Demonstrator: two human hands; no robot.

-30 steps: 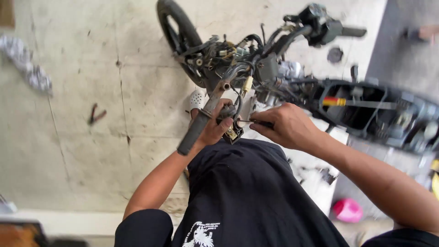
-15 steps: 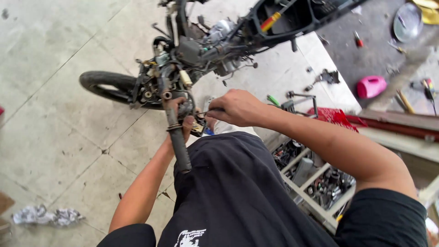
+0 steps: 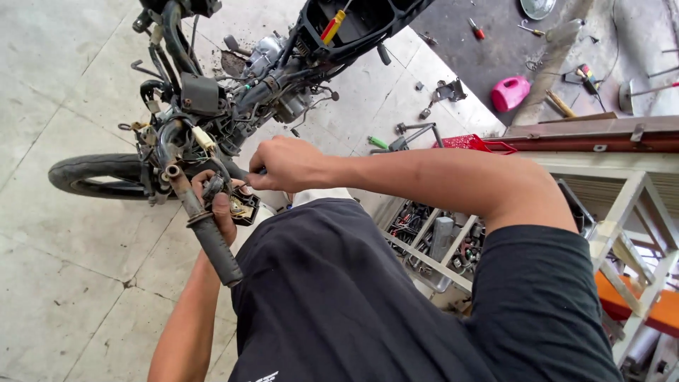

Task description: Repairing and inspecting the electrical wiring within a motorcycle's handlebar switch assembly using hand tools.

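A stripped motorcycle [image 3: 283,64] stands at 12 o'clock, panels off and wiring bared. The left hand [image 3: 219,205] clamps a switch housing [image 3: 240,206] beside the handlebar grip [image 3: 212,244] at 9 o'clock; the right hand [image 3: 286,164], fingers closed on a thin tool (tip hidden), works at it, housing not yet free.

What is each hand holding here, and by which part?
The left hand holds a small switch housing beside the handlebar grip, cupping it from below. The right hand pinches a thin tool, mostly hidden, by its handle end.
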